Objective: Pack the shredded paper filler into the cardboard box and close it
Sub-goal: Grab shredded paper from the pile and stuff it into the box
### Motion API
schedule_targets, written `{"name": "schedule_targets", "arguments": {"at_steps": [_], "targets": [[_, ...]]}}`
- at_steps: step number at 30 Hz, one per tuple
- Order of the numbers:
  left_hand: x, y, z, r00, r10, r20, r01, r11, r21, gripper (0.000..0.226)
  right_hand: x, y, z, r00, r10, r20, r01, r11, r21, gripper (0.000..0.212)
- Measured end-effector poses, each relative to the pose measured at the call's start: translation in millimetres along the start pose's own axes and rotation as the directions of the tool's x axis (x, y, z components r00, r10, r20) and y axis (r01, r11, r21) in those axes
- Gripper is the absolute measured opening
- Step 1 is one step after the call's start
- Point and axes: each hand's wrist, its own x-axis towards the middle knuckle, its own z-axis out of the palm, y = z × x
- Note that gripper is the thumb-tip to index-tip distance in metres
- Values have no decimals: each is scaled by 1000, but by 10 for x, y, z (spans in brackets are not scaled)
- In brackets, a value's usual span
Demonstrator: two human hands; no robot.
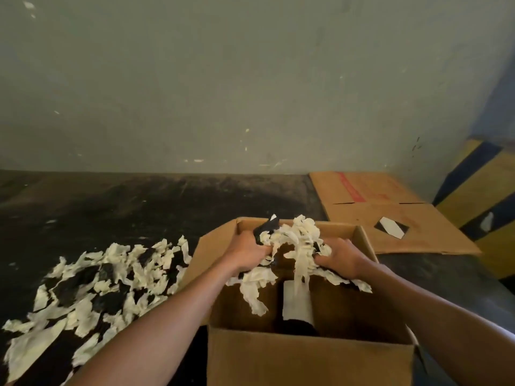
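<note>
An open brown cardboard box (306, 363) stands on the dark floor right in front of me, its flaps spread. Both my hands hover over its opening and together clutch a bundle of shredded paper filler (295, 240), cream strips mixed with black pieces. My left hand (245, 253) grips the bundle's left side, my right hand (341, 256) the right side. Strips dangle down into the box. Inside the box a dark bottle-like object with a pale label (296, 305) stands upright. A large loose pile of filler (92, 288) lies on the floor to the left.
A flattened cardboard sheet (390, 215) with red print lies on the floor at the back right. A yellow and blue striped barrier (482, 196) rises at the far right. A grey wall closes off the back.
</note>
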Motion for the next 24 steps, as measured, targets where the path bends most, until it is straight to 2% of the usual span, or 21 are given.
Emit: {"name": "schedule_targets", "arguments": {"at_steps": [2,6,8,12,14,15,17,20,22,24], "targets": [[106,-64,180,993,-70,92,72,997,-25,38,115,142,101,998,-26,55,28,999,-34,23],[252,-218,369,973,-179,145,181,983,3,101,345,301,227,991,-66,115,71,996,-43,71],[272,-270,388,965,-206,163,204,979,27,114,433,336,239,994,-46,103,47,999,-13,90],[139,-403,529,942,-231,242,230,973,32,103,505,414,240,995,-35,88,22,990,140,84],[67,-533,697,912,-294,287,287,956,69,113,411,440,275,997,-32,71,18,982,190,63],[51,-594,783,890,-335,310,311,942,127,119,380,485,327,996,-33,88,16,982,189,52],[46,-662,913,860,-382,337,322,921,220,117,327,540,414,987,-33,156,13,991,132,46],[51,-664,967,856,-389,341,334,919,211,128,333,515,429,974,-75,215,69,997,36,46],[49,-687,975,861,-396,320,331,913,238,116,373,513,409,977,-48,209,47,999,6,45],[55,-725,935,878,-406,251,323,893,314,107,428,577,408,986,46,162,-45,999,-7,53]]}}
